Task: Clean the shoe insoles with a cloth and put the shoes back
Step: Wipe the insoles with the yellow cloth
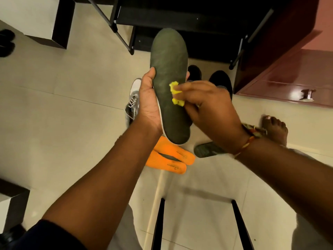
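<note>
Floor (54,123), near: two orange insoles (171,157) and a second dark insole (207,149) lie loose (wiped or waiting, cannot tell). Above them the left hand (149,101) holds the dark insole (169,69) face-up for wiping, fingers curled round its edge. The right hand (207,105) pinches a yellow cloth (175,94) against its middle. Farther: a grey shoe (133,100) and black shoes (221,80) crowd the floor before the rack (180,20).

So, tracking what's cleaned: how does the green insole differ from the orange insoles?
The green insole is held in the left hand, the right hand pressing a yellow cloth on it; the orange insoles lie untouched on the floor. It is dark; they are bright, with printed lettering. All are loose.
</note>
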### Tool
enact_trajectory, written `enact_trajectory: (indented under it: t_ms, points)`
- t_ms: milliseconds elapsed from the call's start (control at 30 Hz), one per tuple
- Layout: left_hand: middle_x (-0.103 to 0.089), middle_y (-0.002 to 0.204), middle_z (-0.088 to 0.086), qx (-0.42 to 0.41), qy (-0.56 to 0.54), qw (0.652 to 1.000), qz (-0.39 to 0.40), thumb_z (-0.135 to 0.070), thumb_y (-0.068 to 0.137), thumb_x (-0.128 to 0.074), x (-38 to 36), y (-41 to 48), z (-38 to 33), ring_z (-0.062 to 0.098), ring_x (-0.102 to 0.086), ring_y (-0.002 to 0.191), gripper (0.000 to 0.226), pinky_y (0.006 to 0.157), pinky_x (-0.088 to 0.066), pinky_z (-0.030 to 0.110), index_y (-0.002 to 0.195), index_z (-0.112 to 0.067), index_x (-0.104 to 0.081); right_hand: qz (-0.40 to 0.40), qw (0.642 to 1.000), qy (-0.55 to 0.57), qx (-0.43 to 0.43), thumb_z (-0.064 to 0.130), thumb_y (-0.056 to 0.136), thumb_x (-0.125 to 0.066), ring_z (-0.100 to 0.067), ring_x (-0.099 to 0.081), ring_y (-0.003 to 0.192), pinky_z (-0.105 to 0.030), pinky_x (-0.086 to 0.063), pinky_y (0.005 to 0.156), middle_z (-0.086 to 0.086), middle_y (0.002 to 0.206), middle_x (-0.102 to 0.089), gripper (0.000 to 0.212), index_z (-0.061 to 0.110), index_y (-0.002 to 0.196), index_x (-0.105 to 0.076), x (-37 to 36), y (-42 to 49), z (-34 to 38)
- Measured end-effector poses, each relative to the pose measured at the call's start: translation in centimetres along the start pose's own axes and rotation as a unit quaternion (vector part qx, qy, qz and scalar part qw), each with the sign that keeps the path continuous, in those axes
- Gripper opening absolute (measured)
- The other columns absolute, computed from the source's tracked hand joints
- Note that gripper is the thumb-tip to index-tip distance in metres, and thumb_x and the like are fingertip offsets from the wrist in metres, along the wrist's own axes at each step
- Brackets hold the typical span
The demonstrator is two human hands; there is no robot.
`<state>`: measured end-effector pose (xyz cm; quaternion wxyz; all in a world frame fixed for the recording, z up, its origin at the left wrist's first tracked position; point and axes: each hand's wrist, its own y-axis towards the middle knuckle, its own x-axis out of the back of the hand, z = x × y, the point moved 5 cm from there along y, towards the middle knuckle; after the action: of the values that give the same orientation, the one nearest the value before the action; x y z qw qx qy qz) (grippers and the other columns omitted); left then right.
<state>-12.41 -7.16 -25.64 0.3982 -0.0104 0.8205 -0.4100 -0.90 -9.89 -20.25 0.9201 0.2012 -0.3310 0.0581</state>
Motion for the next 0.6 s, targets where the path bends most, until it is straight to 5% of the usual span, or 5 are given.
enact_trajectory:
  t_ms: [133, 267, 333, 500, 600]
  points:
    - [-0.072, 0.097, 0.016, -0.021, -0.005, 1.000, -0.012, -0.049, 0.099, -0.036, 0.2, 0.3, 0.3, 0.027, -0.069, 0.086, 0.061, 0.087, -0.056, 0.034, 0.104, -0.002, -0.073, -0.012, 0.999, 0.022, -0.035, 0.004, 0.083, -0.069, -0.024, -0.068, 0.101, -0.041, -0.054, 0.090, -0.008, 0.108, -0.072, 0.015, 0.007, 0.095, -0.077, -0.3, 0.0, -0.4]
    - [-0.049, 0.147, 0.015, -0.064, -0.066, 0.995, -0.031, -0.048, 0.095, -0.044, 1.3, 0.4, -2.0, 0.030, -0.061, 0.099, 0.067, 0.087, -0.054, 0.039, 0.148, -0.008, -0.045, -0.018, 0.988, 0.138, -0.064, -0.007, 0.078, -0.072, -0.019, -0.069, 0.098, -0.039, -0.056, 0.086, -0.008, 0.105, -0.072, 0.019, 0.005, 0.092, -0.077, -1.4, -2.0, 1.8]
    - [-0.045, 0.151, 0.013, -0.079, -0.080, 0.993, -0.042, -0.046, 0.096, -0.044, 1.9, 0.4, -2.7, 0.030, -0.059, 0.108, 0.065, 0.091, -0.054, 0.039, 0.151, -0.011, -0.041, 0.007, 0.986, 0.159, -0.055, -0.004, 0.080, -0.071, -0.016, -0.069, 0.100, -0.037, -0.055, 0.087, -0.006, 0.106, -0.072, 0.019, 0.007, 0.094, -0.077, -1.8, -2.7, 2.9]
    - [-0.049, 0.133, 0.011, -0.041, -0.034, 0.998, -0.020, -0.052, 0.095, -0.043, 1.2, 0.0, -1.8, 0.027, -0.061, 0.092, 0.071, 0.080, -0.056, 0.034, 0.151, -0.010, -0.040, 0.031, 0.996, 0.087, -0.004, -0.002, 0.080, -0.071, -0.024, -0.068, 0.101, -0.042, -0.055, 0.086, -0.008, 0.109, -0.071, 0.018, 0.007, 0.094, -0.077, -1.5, -2.2, 2.5]
    - [-0.064, 0.109, 0.015, -0.019, -0.016, 0.999, -0.025, -0.051, 0.097, -0.040, 0.0, -0.4, 0.3, 0.028, -0.066, 0.088, 0.058, 0.085, -0.055, 0.035, 0.121, -0.004, -0.064, -0.009, 0.996, 0.070, -0.045, 0.003, 0.083, -0.071, -0.022, -0.067, 0.104, -0.041, -0.053, 0.091, -0.008, 0.111, -0.070, 0.015, 0.006, 0.097, -0.076, -0.2, -0.1, -0.2]
